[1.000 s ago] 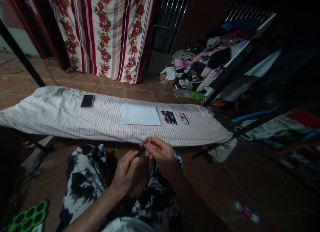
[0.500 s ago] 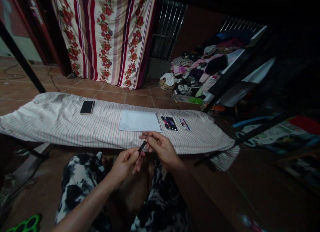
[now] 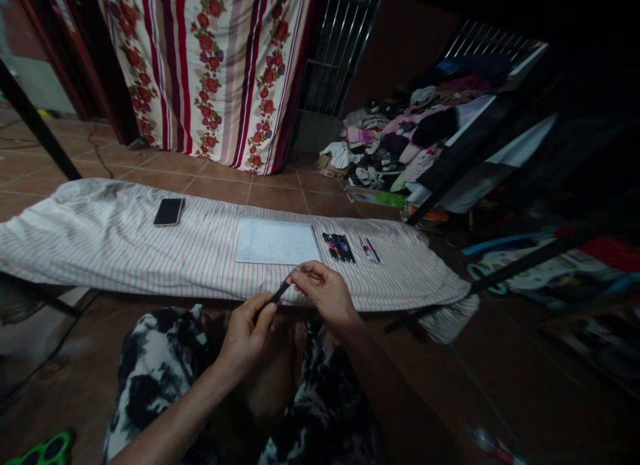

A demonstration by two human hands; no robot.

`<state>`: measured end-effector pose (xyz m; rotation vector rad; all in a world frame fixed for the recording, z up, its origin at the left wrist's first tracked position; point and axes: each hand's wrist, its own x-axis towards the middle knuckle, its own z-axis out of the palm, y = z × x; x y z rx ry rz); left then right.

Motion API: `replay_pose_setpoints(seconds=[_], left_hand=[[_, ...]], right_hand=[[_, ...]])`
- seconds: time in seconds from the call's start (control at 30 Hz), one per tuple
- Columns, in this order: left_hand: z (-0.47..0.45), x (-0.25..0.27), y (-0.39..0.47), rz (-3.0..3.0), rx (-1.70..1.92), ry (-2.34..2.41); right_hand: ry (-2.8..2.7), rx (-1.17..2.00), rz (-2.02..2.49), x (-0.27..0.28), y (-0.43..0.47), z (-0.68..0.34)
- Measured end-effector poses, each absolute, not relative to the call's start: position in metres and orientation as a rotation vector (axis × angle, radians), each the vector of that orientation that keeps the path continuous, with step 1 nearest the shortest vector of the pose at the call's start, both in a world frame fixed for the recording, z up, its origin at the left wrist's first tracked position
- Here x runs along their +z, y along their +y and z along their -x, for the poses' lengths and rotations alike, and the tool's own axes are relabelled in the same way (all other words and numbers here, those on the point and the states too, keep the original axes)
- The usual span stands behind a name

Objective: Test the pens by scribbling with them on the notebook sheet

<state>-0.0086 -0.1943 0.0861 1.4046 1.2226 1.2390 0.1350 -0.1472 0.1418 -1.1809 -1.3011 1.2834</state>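
A dark pen (image 3: 281,291) is held slantwise between my two hands, in front of the bed's near edge. My left hand (image 3: 249,323) grips its lower end with thumb and fingers. At the upper end, my right hand (image 3: 321,286) pinches the tip between thumb and fingertips. Just beyond the hands lies an open spiral notebook (image 3: 277,241) with faint marks on its page. To its right sits a row of several dark pens (image 3: 339,247), and farther right a smaller group of slim pens (image 3: 371,250).
A phone (image 3: 169,212) lies to the left on the striped cloth (image 3: 210,251). Dark poles (image 3: 37,125) rise at both sides. Beyond are a floral curtain (image 3: 230,71) and a heap of clothes (image 3: 395,131). A green object (image 3: 47,448) is on the floor at lower left.
My left hand has shifted slightly down and left along the pen, showing more of it. My right-hand fingers have drawn in closer around its upper end. The view has tilted slightly.
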Motion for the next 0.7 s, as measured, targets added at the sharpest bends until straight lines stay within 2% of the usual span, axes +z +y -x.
replay_pose_setpoints(seconds=[0.23,0.4,0.57,0.7], left_hand=[[0.012,0.087,-0.195,-1.188,1.131,1.110],[0.015,0.090,-0.197,-1.247,1.233,1.225],[0.015,0.091,-0.196,-1.391,1.356,1.286],[0.014,0.090,-0.185,-1.347,1.315,1.248]], right_hand=[[-1.401,1.282,1.077,0.149,-0.154,-0.134],[-1.408,1.310,1.101,0.150,-0.154,-0.130],[-1.460,1.136,1.289,0.153,-0.148,-0.127],[-1.535,1.102,1.268,0.154,-0.141,-0.129]])
